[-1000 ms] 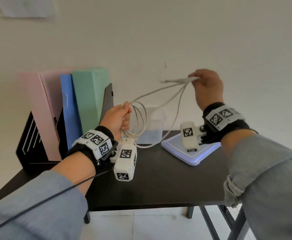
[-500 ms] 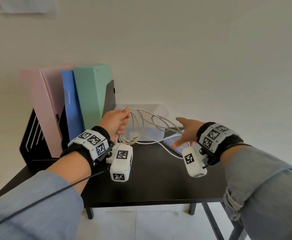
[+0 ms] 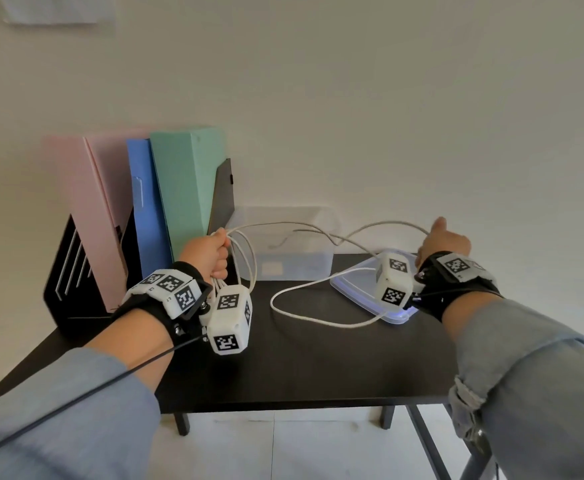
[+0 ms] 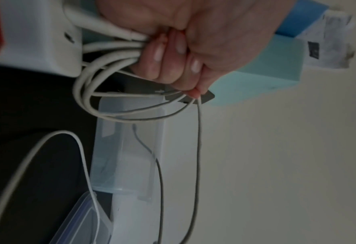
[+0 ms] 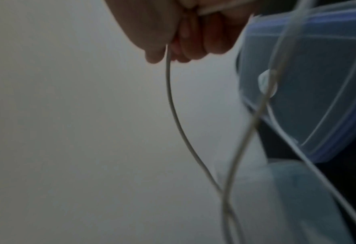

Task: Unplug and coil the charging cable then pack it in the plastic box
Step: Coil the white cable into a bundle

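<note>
Above the black table's [image 3: 318, 358] far edge, your left hand [image 3: 204, 251] grips a bundle of white loops of the charging cable [image 3: 314, 317], fingers [image 4: 168, 54] curled tight around several strands, as the left wrist view shows. One strand arcs across to your right hand [image 3: 444, 242], whose fingers [image 5: 196, 38] are curled around it with the thumb pressed against it, held over the table's far right corner. A slack loop of the same thin, matte white cord lies on the tabletop between your hands, crossing onto the clear lid [image 3: 359, 285] with its blue rim, which lies flat near the right edge. At the far edge, between your hands, stands the clear plastic box [image 3: 297, 244], open-topped, strands of cable passing in front of it. Along the far left corner, pink [image 3: 86, 209], blue [image 3: 145, 216] and green [image 3: 186, 181] folders stand upright in a black file rack [image 3: 65, 271], close beside your left hand.
</note>
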### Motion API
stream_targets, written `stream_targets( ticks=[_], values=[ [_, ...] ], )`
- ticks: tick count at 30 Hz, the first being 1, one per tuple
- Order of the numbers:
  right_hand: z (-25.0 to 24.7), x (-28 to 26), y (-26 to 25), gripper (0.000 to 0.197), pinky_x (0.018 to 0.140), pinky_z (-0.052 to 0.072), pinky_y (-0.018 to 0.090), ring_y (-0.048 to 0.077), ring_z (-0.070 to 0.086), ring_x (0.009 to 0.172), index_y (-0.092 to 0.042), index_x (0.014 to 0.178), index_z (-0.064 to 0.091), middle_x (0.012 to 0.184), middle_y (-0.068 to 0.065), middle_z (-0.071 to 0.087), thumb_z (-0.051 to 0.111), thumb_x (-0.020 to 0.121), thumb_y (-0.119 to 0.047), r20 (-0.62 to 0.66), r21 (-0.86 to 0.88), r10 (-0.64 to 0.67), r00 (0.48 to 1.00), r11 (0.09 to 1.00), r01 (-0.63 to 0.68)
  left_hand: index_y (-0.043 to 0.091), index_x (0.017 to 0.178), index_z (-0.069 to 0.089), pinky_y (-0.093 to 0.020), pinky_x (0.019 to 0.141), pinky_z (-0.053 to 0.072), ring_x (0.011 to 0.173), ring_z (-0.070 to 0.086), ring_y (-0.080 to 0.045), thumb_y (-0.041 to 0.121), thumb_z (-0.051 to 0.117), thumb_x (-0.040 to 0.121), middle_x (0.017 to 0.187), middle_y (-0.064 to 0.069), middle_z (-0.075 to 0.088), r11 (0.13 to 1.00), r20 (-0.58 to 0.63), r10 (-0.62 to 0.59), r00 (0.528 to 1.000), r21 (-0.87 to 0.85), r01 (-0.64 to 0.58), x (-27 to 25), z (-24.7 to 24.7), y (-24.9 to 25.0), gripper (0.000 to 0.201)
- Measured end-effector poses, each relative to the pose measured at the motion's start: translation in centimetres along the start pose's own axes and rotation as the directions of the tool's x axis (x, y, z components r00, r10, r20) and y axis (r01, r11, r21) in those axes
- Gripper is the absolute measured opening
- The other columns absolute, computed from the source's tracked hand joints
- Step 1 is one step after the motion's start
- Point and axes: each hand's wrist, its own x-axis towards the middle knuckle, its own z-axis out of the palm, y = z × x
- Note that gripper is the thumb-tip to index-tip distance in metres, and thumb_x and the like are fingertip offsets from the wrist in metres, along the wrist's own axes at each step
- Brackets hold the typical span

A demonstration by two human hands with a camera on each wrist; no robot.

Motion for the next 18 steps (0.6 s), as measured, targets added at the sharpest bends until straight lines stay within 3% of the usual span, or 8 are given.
stream_targets(
  ticks=[2, 4, 7, 10, 12, 15, 18],
  values=[
    [-0.3, -1.1, 0.9, 0.037, 0.078, 0.046, 0.028, 0.023, 0.061, 0.093, -0.003, 0.123, 0.051, 0.096, 0.002, 0.063, 0.046, 0.095, -0.026, 0.083, -0.311, -0.012, 0.996, 0.950, 0.037, 0.014, 0.066, 0.039, -0.010, 0.028, 0.014, 0.020, 0.019, -0.002, 0.029, 0.031, 0.102, 0.027, 0.005, 0.027, 1.000, 0.012, -0.007, 1.000, -0.014, 0.007, 0.0, 0.1, -0.1, 0.039],
    [0.1, -1.8, 2.0, 0.033, 0.093, 0.044, 0.031, 0.026, 0.057, 0.114, -0.004, 0.124, 0.050, 0.122, 0.011, 0.060, 0.048, 0.094, -0.018, 0.091, -0.607, -0.026, 0.995, 0.791, 0.076, 0.013, 0.066, 0.039, -0.010, 0.028, 0.015, 0.020, 0.019, -0.003, 0.029, 0.031, 0.102, 0.027, 0.005, 0.027, 1.000, 0.023, -0.004, 1.000, -0.024, 0.005, 0.0, 0.4, -0.1, 0.039],
    [0.5, -1.8, 3.8, 0.038, 0.088, 0.042, 0.037, 0.035, 0.053, 0.118, 0.005, 0.128, 0.043, 0.126, 0.023, 0.055, 0.046, 0.092, -0.008, 0.099, -0.745, -0.025, 0.995, 0.661, 0.091, 0.014, 0.066, 0.039, -0.011, 0.026, 0.017, 0.020, 0.019, -0.003, 0.029, 0.033, 0.101, 0.028, 0.007, 0.027, 0.995, 0.008, 0.012, 1.000, -0.096, -0.011, 0.0, 0.5, 0.2, 0.039],
    [0.9, -1.1, 5.4, 0.036, 0.092, 0.041, 0.040, 0.035, 0.053, 0.116, -0.006, 0.122, 0.050, 0.121, 0.017, 0.058, 0.047, 0.087, -0.014, 0.202, -0.864, -0.032, 0.979, 0.464, 0.194, 0.015, 0.066, 0.039, -0.011, 0.026, 0.017, 0.021, 0.019, -0.003, 0.030, 0.034, 0.101, 0.028, 0.008, 0.027, 0.993, -0.001, 0.020, 1.000, -0.115, -0.020, 0.3, 0.1, 0.6, 0.038],
    [1.5, -1.8, 5.0, 0.031, 0.095, 0.041, 0.041, 0.033, 0.051, 0.115, -0.015, 0.115, 0.056, 0.118, 0.010, 0.060, 0.048, 0.086, -0.022, 0.296, -0.819, -0.169, 0.940, 0.462, 0.341, 0.015, 0.066, 0.040, -0.012, 0.026, 0.018, 0.021, 0.020, -0.003, 0.030, 0.034, 0.101, 0.028, 0.007, 0.027, 0.995, 0.005, 0.024, 1.000, -0.092, -0.023, 0.3, 0.2, 0.6, 0.038],
    [3.6, -5.2, 2.4, 0.021, 0.086, 0.045, 0.034, 0.025, 0.057, 0.098, -0.012, 0.103, 0.061, 0.106, 0.007, 0.065, 0.048, 0.092, -0.026, 0.442, -0.498, -0.415, 0.795, 0.623, 0.603, 0.014, 0.067, 0.040, -0.011, 0.027, 0.018, 0.021, 0.020, -0.003, 0.030, 0.033, 0.101, 0.028, 0.007, 0.028, 0.995, 0.045, 0.023, 0.999, -0.097, -0.019, 0.0, 0.9, 0.4, 0.038],
    [5.1, -9.5, 0.3, 0.041, 0.089, 0.047, 0.034, 0.021, 0.062, 0.095, -0.010, 0.110, 0.060, 0.102, 0.007, 0.068, 0.038, 0.097, -0.041, 0.700, -0.148, -0.372, 0.610, 0.760, 0.633, 0.014, 0.066, 0.040, -0.011, 0.028, 0.018, 0.021, 0.020, -0.002, 0.028, 0.033, 0.101, 0.028, 0.007, 0.028, 0.989, 0.083, 0.023, 0.996, -0.148, -0.010, -0.4, 1.6, 0.4, 0.038]
  ],
)
